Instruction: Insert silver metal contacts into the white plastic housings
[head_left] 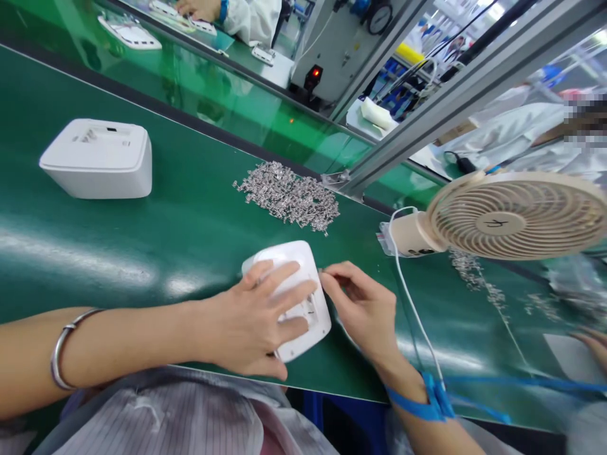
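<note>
A white plastic housing [303, 259] with rounded corners and a recessed slot lies tilted on the green work surface, close to its front edge. My left hand [265, 316] grips it from above, fingers spread over its face and thumb down at the near edge. At the housing's right side, my right hand [360, 303] is closed in a pinch. A tiny grey metal part [321, 270] shows at those fingertips, mostly hidden, touching or very near the side wall. Beyond the housing is a heap of small metal clips [289, 196].
Another white housing [102, 158] stands at the left. A beige fan [502, 221] with a white cable is at the right, beside a metal post [427, 107]. A blue wrist strap [427, 401] trails rightward. Co-workers' hands [202, 9] show at the far side and right edge.
</note>
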{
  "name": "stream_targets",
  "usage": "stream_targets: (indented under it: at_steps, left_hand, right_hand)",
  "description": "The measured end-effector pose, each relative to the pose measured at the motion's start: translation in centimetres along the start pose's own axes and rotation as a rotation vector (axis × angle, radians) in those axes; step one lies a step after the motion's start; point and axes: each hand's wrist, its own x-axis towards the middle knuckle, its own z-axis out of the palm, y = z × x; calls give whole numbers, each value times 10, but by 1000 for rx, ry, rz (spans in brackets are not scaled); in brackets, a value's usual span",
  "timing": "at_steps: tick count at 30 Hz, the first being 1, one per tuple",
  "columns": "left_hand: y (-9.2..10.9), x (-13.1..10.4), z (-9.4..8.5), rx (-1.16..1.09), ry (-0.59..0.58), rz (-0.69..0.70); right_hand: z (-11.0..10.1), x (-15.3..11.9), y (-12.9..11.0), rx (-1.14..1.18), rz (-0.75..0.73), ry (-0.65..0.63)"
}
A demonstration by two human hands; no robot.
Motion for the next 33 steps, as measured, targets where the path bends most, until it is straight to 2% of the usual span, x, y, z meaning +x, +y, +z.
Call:
stream_targets:
  at_steps: [2, 4, 7, 9, 13, 18, 23, 29, 33]
  left_hand:
    - [4, 1, -2, 42, -37, -1]
    - [7, 3, -3, 174, -53, -104]
    - [7, 5, 0, 420, -33, -274]
    - [5, 5, 2, 496, -24, -314]
    - [4, 3, 5, 493, -20, -316]
    - [5, 3, 5, 515, -22, -310]
    - [4, 4, 6, 547, -9, -302]
    - [4, 3, 5, 535, -25, -295]
    - [2, 4, 4, 527, -14, -300]
  right_hand:
    - [7, 14, 0, 58, 5, 24]
    - [14, 22, -2, 88, -11, 47]
    - [18, 20, -7, 103, -52, 27]
    - [19, 16, -10, 101, -93, -14]
    - [18, 11, -13, -15, -187, -27]
    - [18, 18, -13, -170, -233, -27]
    - [20, 22, -14, -210, -242, -33]
    - [17, 23, -14, -222, -223, -121]
    - [22, 23, -13, -277, -237, -56]
